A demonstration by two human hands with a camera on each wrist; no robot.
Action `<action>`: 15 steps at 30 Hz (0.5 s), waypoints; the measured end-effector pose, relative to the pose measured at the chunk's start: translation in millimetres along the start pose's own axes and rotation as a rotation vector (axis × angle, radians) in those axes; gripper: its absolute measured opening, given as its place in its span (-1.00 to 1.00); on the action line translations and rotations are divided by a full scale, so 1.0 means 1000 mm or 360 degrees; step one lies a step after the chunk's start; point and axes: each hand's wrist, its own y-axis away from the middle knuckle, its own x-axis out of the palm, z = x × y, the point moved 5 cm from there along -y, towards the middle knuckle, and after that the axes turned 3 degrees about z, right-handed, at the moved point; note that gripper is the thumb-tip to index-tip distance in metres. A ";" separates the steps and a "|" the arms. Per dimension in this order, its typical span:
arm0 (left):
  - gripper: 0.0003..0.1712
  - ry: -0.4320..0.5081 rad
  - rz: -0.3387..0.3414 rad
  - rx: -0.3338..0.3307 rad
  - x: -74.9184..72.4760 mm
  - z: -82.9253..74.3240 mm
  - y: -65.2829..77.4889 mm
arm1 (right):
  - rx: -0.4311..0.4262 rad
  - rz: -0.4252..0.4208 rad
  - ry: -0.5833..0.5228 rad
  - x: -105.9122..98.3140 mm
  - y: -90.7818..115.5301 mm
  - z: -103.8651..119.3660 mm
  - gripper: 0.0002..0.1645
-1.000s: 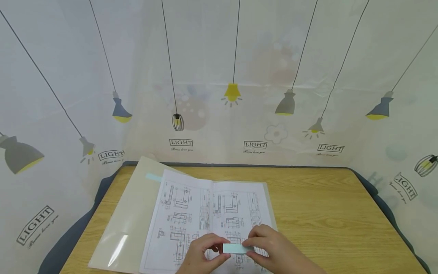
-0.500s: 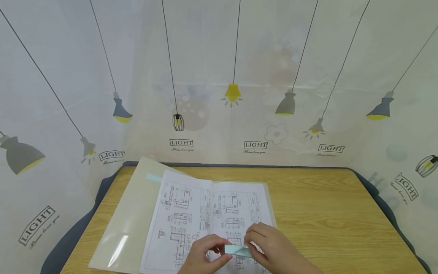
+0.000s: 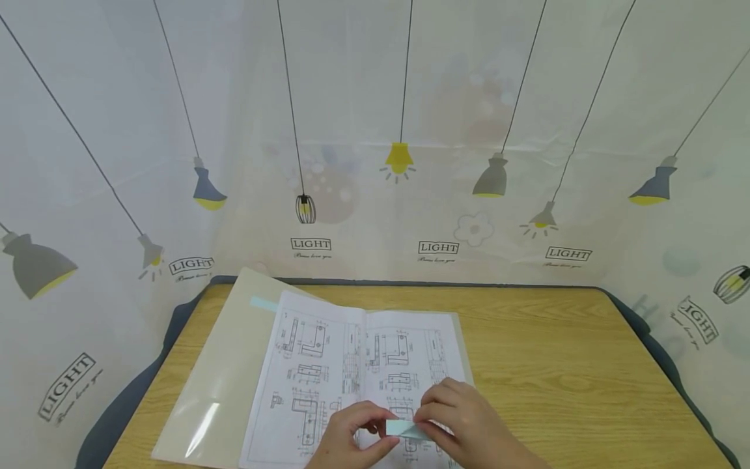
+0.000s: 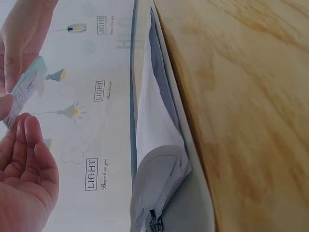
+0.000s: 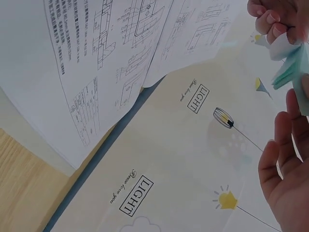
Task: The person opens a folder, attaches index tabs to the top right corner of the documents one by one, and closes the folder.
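L hand (image 3: 350, 433) & R hand (image 3: 463, 420) pinch lt-blue pad (image 3: 398, 428).

head looks forward-down; wrist views close, tilted; all share backdrop (image 3: 351, 98)

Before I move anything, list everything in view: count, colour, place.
sticky pad: 1, pale teal, between both hands
drawing booklet: 1, white with black linework, open on the folder
folder: 1, cream, on the table
strip: 1, pale blue, at the left page's upper outer edge
table: 1, wood-brown, below
edging: 1, blue-grey, along table edges
backdrop: 1, off-white, lamp-printed, behind
left hand: 1, bare, pad's left end
right hand: 1, bare, pad's right end
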 end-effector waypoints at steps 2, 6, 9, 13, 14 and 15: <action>-0.82 0.0005 -0.0001 0.0006 0.000 -0.001 0.000 | 0.0076 0.0014 0.0005 0.000 0.000 -0.001 -0.95; -0.81 0.0016 -0.0002 -0.0005 0.001 -0.001 -0.001 | 0.0271 0.0025 -0.0009 0.001 0.000 -0.003 -0.87; -0.81 0.0020 -0.0003 0.0011 0.001 -0.001 -0.002 | 0.0347 -0.0020 -0.0036 0.000 0.000 -0.002 -0.78; -0.80 -0.0002 -0.0015 0.0052 0.002 0.000 -0.003 | 0.0388 -0.0104 -0.0052 -0.001 0.000 -0.003 -0.74; -0.79 -0.0012 -0.0019 0.0068 0.002 -0.001 -0.003 | 0.0405 -0.0117 -0.0057 -0.001 0.001 -0.003 -0.74; -0.79 -0.0016 -0.0022 0.0072 0.002 0.000 -0.003 | 0.0423 -0.0129 -0.0063 -0.001 0.001 -0.003 -0.75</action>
